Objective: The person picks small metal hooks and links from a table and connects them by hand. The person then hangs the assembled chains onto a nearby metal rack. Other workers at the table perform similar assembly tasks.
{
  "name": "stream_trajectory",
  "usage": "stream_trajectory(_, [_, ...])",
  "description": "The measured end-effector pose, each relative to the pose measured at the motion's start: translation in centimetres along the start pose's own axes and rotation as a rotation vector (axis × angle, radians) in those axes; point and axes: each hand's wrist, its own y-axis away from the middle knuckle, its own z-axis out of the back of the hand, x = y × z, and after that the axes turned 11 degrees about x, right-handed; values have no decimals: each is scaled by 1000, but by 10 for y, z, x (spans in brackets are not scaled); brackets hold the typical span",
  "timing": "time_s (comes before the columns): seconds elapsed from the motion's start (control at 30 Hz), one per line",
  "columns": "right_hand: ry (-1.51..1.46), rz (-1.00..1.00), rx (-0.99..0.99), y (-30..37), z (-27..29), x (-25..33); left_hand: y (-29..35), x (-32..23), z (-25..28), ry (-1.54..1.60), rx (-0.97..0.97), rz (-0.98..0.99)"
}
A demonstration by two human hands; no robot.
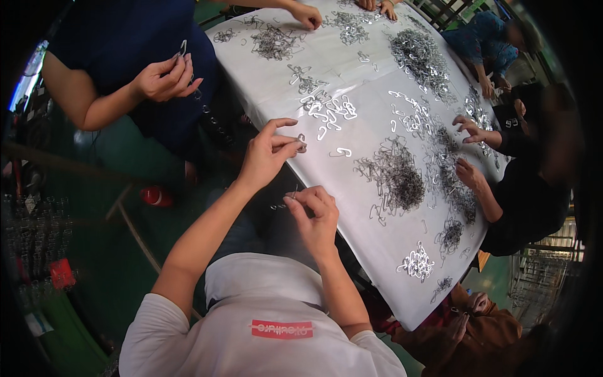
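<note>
My left hand (265, 156) is at the near edge of the white-covered table (367, 251). It pinches a small bent metal hook (302, 144) between thumb and fingers. Lower and closer to my body, my right hand (316, 217) is closed in a pinch on a thin metal hook (295, 190). Small links show below its fingertips, but how they join is too dark to tell. A loose shiny hook (341, 152) lies on the table near my left hand. Just beyond it is a scattered group of shiny hooks (330, 110).
Dark hook piles (402, 182) cover parts of the table, with a small shiny pile (416, 264) near its corner. A co-worker's hand (166, 78) at the left holds a hook with a hanging chain. Other workers' hands (474, 176) reach in from the right. A red object (156, 196) is on the floor.
</note>
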Motion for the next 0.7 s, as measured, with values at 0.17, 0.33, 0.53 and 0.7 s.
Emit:
stream_trajectory(0.17, [-19,-16,2,-5,-2,2,41,-26,2,94,78,69])
stream_trajectory(0.33, [14,-20,-5,-8,-2,5,60,-42,0,106,114,29])
stream_trajectory(0.53, [-109,-34,57,-7,-1,0,65,-42,1,88,161,-83])
stream_trajectory(0.7, [301,2,-60,-20,53,-40,66,-42,4,-1,129,-111])
